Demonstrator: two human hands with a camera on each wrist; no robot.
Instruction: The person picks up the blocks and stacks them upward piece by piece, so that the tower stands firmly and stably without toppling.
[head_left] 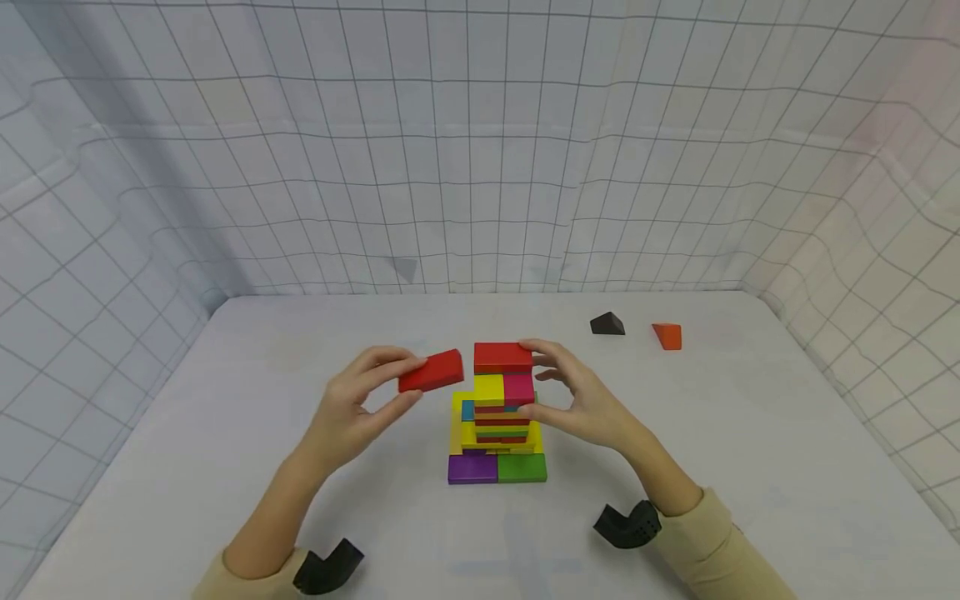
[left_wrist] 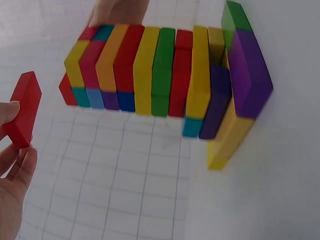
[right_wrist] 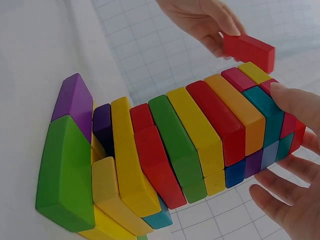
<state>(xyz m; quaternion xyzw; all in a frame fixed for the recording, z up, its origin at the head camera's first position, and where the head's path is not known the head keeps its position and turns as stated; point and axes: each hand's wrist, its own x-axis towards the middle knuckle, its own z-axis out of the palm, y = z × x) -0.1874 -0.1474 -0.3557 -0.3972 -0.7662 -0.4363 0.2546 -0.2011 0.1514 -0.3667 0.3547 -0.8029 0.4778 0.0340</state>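
My left hand (head_left: pixel 348 408) pinches a red wooden block (head_left: pixel 432 372) between thumb and fingers, up in the air just left of a tall tower of coloured blocks (head_left: pixel 489 390). The tower's top layer is a red block (head_left: pixel 501 357), with yellow and magenta blocks under it. My right hand (head_left: pixel 585 404) lies along the tower's upper right side with fingers spread, thumb tip at the front edge and fingertips by the back. In the right wrist view, the thumb (right_wrist: pixel 295 102) lies against the upper blocks; some fingers stand slightly apart from them.
A purple block (head_left: pixel 472 469) and a green block (head_left: pixel 522 468) lie at the tower's base. A black wedge-shaped piece (head_left: pixel 607 324) and an orange one (head_left: pixel 668 336) lie on the white table (head_left: pixel 712 400) at the back right. White grid-lined cloth (head_left: pixel 480 167) surrounds the table.
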